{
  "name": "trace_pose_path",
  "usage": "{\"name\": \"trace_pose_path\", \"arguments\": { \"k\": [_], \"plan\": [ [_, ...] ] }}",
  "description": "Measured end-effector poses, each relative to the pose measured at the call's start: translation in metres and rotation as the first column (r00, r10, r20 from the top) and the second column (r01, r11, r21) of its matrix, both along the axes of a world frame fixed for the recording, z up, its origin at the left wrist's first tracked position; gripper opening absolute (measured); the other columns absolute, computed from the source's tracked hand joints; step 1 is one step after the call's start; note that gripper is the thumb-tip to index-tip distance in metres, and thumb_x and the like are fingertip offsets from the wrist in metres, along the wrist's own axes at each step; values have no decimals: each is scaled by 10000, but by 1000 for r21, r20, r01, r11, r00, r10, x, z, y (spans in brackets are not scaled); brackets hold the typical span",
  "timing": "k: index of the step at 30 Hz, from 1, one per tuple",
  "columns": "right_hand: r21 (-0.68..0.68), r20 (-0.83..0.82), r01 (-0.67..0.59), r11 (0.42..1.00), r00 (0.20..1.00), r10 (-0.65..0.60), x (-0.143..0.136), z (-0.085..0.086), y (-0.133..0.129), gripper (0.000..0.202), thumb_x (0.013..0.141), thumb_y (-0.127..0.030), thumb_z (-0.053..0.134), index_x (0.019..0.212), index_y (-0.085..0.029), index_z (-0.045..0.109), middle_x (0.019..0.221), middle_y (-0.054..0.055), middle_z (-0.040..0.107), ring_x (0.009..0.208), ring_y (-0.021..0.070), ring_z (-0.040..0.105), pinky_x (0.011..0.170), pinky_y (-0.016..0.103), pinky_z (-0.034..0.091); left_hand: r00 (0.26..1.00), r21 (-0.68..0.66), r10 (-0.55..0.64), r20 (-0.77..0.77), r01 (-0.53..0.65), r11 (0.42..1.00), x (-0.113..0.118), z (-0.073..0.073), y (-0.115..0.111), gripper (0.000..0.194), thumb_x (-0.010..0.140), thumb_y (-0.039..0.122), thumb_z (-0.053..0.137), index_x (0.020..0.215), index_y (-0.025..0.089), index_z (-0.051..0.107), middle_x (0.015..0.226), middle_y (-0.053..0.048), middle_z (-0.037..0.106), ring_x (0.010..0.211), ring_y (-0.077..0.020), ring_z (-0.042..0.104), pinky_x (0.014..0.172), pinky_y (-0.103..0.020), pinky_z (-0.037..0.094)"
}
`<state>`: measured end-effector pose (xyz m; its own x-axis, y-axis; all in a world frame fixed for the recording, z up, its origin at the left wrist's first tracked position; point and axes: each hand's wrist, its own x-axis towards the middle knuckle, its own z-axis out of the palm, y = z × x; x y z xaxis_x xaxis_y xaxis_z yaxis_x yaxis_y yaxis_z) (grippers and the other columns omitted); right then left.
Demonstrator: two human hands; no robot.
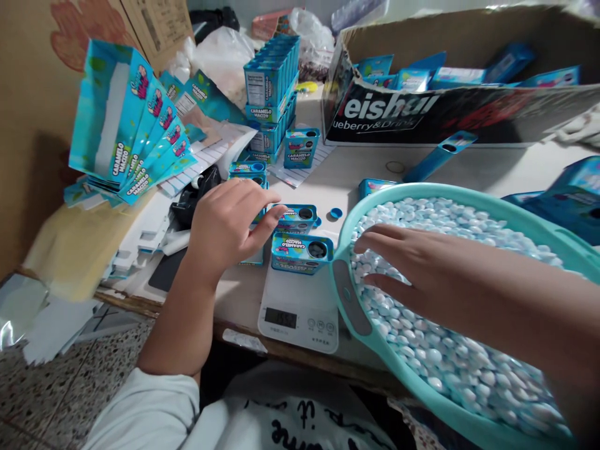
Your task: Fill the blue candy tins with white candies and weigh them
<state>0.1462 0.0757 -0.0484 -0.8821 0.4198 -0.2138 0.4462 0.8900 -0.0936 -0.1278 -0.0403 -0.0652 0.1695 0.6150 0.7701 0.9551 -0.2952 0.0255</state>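
Nearest, at the lower right of the frame, the right hand (pixel 412 262) lies flat with fingers spread on a heap of small pale blue-white round candies (pixel 450 356) that fills a shallow turquoise plastic basin (pixel 349 300). Its grip is open and clamps on nothing. The candies look hard, smooth and light, likely to roll and slip away, so scooping a few under curled fingers suits them better than pinching single ones.

Left of the basin a white digital kitchen scale (pixel 300 312) sits on the worktop (pixel 506 169), carrying a small blue printed cardboard box with a round hole in its top (pixel 301 252). It seems thin and easily crushed, best taken by its short ends.

Just behind, at mid-frame, the left hand (pixel 225 225) rests with fingers loosely curled, its fingertips touching a second box of the same kind (pixel 296 218); it does not hold it.

Farther back stand stacked boxes (pixel 272 94), with fanned flat cartons (pixel 131 131) at upper left.
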Motion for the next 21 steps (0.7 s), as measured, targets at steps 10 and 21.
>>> {"name": "trace_pose_path", "arguments": {
  "k": [10, 21],
  "plan": [
    [2, 1, -32, 999, 999, 32, -1, 7, -2, 251, 999, -309, 504, 1169, -165, 617, 1139, 130, 676, 903, 260, 685, 732, 409, 512, 1000, -27, 5, -22, -6, 1000, 0, 0, 1, 256, 1047, 312, 521, 930, 190, 714, 841, -48, 764, 783, -201, 673, 719, -332, 493],
    [-15, 14, -11, 1000, 1000, 11, -7, 19, -10, 114, 953, -229, 622, 1040, -155, 629, 1042, 96, 657, 882, 258, 660, 729, 394, 484, 999, -49, 3, -37, -5, 999, 0, 1, 0, 225, 1030, 285, 562, 898, 182, 712, 816, -54, 757, 754, -205, 669, 691, -334, 485]
  ]
}}
